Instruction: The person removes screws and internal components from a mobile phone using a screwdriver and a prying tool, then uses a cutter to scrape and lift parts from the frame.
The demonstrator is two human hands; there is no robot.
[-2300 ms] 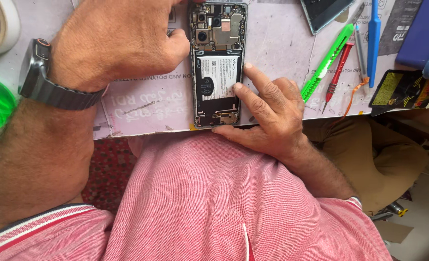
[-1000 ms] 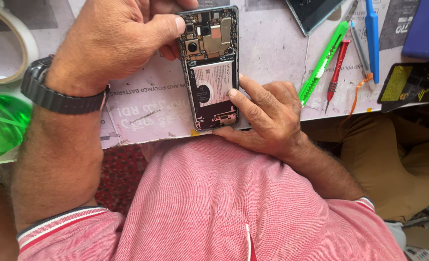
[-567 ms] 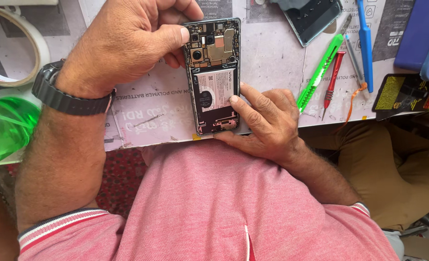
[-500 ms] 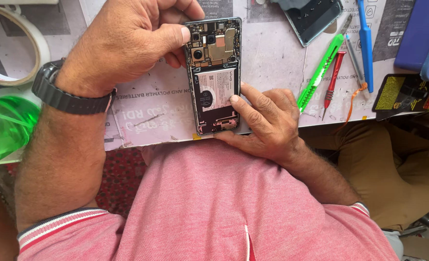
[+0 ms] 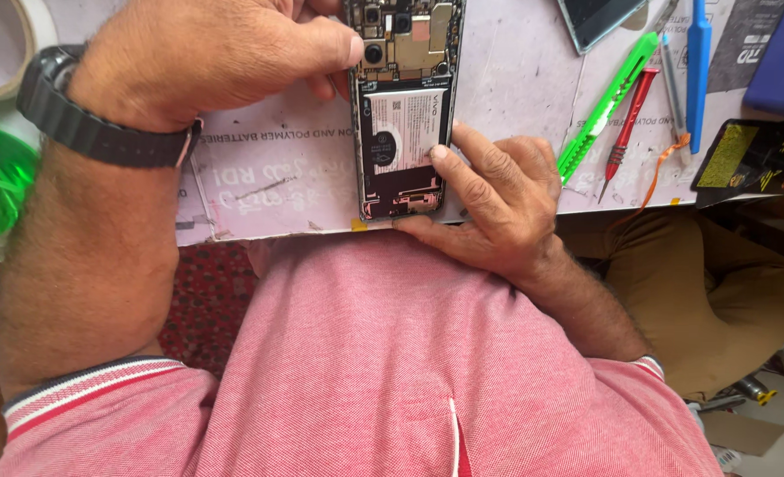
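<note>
While opened — phone [image 5: 403, 106] (backless) between left hand [image 5: 206, 57], right hand [image 5: 498, 199]

Opened phone [image 5: 401, 106]: metal frame, glossy battery label, bare circuit board up top. Work mat [image 5: 277, 168] is matt paper, scuffed (creased at the edge). Cutter [image 5: 606, 106] glossy green plastic. Wristwatch [image 5: 83, 124] matt dark. Shirt [image 5: 383, 371] knit pink cloth.
</note>
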